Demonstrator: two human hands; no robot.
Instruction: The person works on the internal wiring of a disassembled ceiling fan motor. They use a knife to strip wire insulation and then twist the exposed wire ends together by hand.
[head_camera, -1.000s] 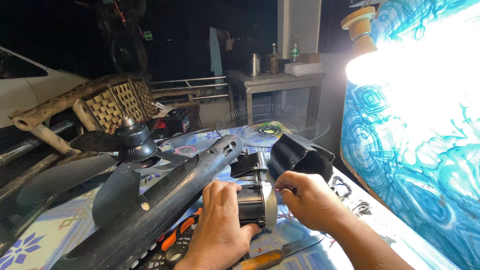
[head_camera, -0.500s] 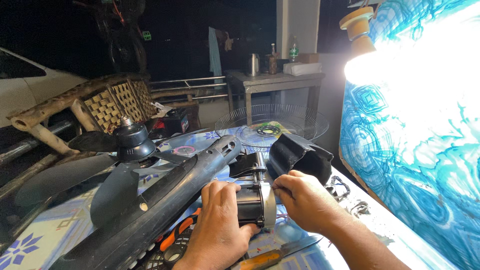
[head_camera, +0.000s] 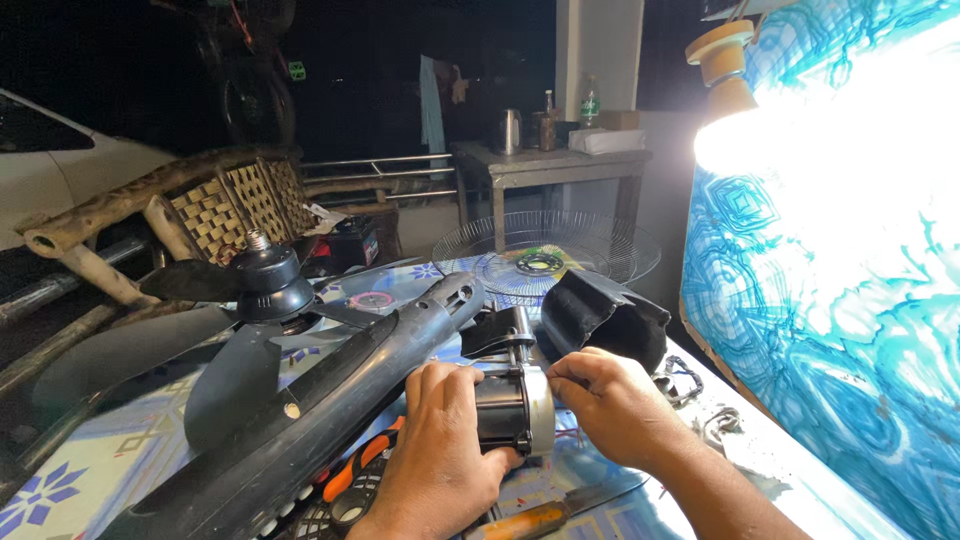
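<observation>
Both hands meet on the fan motor, a short black cylinder with a pale metal end ring, lying on the patterned table with its shaft pointing away from the person. Left hand is wrapped around the motor's near left side, gripping it steady. Right hand is pinched at the motor's right edge, fingertips closed on something too small to make out. Left of the motor, the grey fan stand column runs diagonally, touching the left hand. Beyond the motor sit the black motor cover and wire fan guard; the blade assembly lies further left.
</observation>
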